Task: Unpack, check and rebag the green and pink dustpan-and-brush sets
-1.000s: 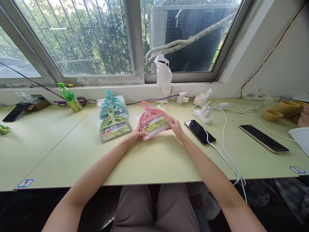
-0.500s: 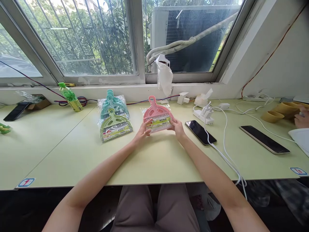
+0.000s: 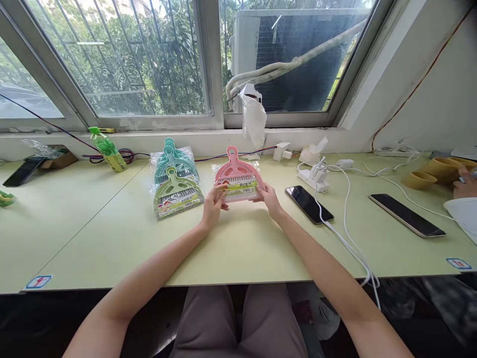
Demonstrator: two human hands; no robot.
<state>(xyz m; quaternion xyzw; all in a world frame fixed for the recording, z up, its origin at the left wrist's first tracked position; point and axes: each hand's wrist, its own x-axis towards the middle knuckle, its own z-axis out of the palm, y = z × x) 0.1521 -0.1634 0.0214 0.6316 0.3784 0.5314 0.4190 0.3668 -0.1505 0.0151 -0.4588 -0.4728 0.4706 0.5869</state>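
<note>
A pink mini dustpan and brush set (image 3: 238, 171) in clear wrap, with a green and yellow label, is held between my two hands at the middle of the table. My left hand (image 3: 213, 205) grips its lower left corner, thumb on the front. On the lower right corner, my right hand (image 3: 269, 198) is closed the same way. The set's handle points toward the window. To the left lie a wrapped green dustpan and brush set (image 3: 177, 191) and, partly under it, a teal one (image 3: 170, 158).
Right of my hands lie a black phone (image 3: 309, 204), a white power strip (image 3: 313, 179) with cables, and another phone (image 3: 406, 215). A green bottle (image 3: 107, 149) leans at the back left. At the far right, another person's hand (image 3: 465, 184) is beside yellow rolls (image 3: 419, 180).
The pink set has shifted slightly left in my hands. My left hand has turned more upright at its corner, and my right hand has moved left with the set.
</note>
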